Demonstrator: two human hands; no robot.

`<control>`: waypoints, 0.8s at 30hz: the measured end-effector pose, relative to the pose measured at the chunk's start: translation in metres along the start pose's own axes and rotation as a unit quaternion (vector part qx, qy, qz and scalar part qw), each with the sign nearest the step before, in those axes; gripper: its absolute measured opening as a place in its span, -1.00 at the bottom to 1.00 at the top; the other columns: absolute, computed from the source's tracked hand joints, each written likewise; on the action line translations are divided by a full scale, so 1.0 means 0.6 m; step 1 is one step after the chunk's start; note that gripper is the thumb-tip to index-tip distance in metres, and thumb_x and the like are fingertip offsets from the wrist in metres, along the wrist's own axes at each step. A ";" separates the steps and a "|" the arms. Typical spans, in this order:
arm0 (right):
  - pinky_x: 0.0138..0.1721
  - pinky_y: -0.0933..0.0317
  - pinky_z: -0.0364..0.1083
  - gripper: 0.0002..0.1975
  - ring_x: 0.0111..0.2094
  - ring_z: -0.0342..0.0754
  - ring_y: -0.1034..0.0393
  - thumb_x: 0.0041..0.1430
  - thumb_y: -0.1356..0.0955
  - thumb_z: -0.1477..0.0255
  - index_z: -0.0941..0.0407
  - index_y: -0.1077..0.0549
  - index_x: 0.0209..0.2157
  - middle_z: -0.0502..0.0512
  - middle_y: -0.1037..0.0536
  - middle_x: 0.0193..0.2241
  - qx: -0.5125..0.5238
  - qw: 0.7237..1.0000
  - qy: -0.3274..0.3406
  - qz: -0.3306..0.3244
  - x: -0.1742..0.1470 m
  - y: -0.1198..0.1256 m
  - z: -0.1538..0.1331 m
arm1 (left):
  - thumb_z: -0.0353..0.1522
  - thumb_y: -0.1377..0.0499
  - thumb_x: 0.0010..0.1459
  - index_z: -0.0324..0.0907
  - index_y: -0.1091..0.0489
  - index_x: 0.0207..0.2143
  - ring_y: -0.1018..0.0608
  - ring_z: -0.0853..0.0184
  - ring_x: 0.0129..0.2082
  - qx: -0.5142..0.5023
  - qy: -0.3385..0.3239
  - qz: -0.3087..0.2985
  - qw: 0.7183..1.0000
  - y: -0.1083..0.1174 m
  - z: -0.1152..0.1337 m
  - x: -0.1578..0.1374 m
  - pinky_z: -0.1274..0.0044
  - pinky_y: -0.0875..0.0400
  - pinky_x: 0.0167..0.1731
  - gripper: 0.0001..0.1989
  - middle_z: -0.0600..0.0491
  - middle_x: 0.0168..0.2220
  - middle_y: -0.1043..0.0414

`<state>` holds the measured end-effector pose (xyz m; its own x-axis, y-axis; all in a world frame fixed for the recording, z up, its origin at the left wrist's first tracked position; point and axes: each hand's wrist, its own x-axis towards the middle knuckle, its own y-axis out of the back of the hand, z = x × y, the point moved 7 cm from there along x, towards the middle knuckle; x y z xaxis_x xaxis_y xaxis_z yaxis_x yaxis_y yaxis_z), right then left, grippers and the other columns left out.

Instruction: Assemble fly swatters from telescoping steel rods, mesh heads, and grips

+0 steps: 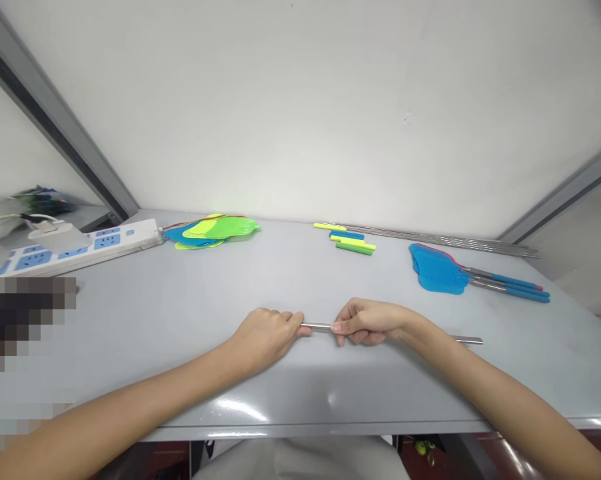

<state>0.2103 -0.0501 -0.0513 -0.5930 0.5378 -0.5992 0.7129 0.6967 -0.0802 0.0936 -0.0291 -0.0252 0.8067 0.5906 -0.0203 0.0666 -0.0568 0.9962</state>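
Note:
A thin metal rod (pixel 316 327) runs sideways near the front of the table, with both my hands on it. My left hand (pixel 268 337) is wrapped around its left end; whatever lies inside that fist is hidden. My right hand (pixel 363 321) pinches the rod a short way to the right, thumb against the fingers. Beyond my right wrist, a further length of metal rod (pixel 468 340) shows at the table. Behind my hands lie several short yellow, blue and green handle sleeves (pixel 354 248).
Blue fly swatters (pixel 440 270) with metal shafts lie at right. Long metal rods (pixel 445 240) rest along the back wall. Green, yellow and blue swatter heads (pixel 220 230) are stacked back left, beside a white power strip (pixel 130 240). The grey table (pixel 280 267) ends at a front edge.

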 end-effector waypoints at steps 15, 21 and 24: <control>-0.83 0.36 -0.29 -0.63 -0.79 -0.37 0.23 -0.08 -0.27 0.18 0.25 -0.35 -0.45 -0.19 0.02 -0.77 0.014 0.998 0.035 0.049 0.003 0.001 -0.008 | -0.17 0.30 0.16 -0.17 -0.16 -0.51 -0.38 0.41 -0.60 -0.071 -0.034 0.014 0.997 0.016 -0.025 0.010 0.57 0.00 -0.62 -0.60 0.12 -0.55 -0.36; -0.81 0.35 -0.28 -0.62 -0.78 -0.37 0.20 -0.06 -0.26 0.16 0.24 -0.36 -0.43 -0.16 -0.02 -0.75 0.015 0.999 0.033 0.033 0.004 0.000 -0.009 | -0.17 0.31 0.15 -0.18 -0.19 -0.52 -0.36 0.42 -0.57 -0.116 -0.030 0.007 0.993 0.024 -0.030 0.011 0.58 -0.02 -0.58 -0.57 0.10 -0.54 -0.35; -0.82 0.34 -0.28 -0.62 -0.78 -0.37 0.18 -0.05 -0.25 0.16 0.24 -0.35 -0.42 -0.16 -0.04 -0.75 0.015 0.999 0.035 0.026 0.004 0.000 -0.010 | -0.15 0.30 0.14 -0.18 -0.20 -0.52 -0.34 0.42 -0.57 -0.134 -0.028 -0.003 0.991 0.029 -0.032 0.012 0.59 -0.03 -0.58 -0.56 0.10 -0.54 -0.33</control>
<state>0.2066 -0.0461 -0.0480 -0.5785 0.6055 -0.5465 0.7538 0.6528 -0.0747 0.0893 -0.0105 -0.0062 0.8386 0.5442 -0.0237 -0.0808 0.1672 0.9826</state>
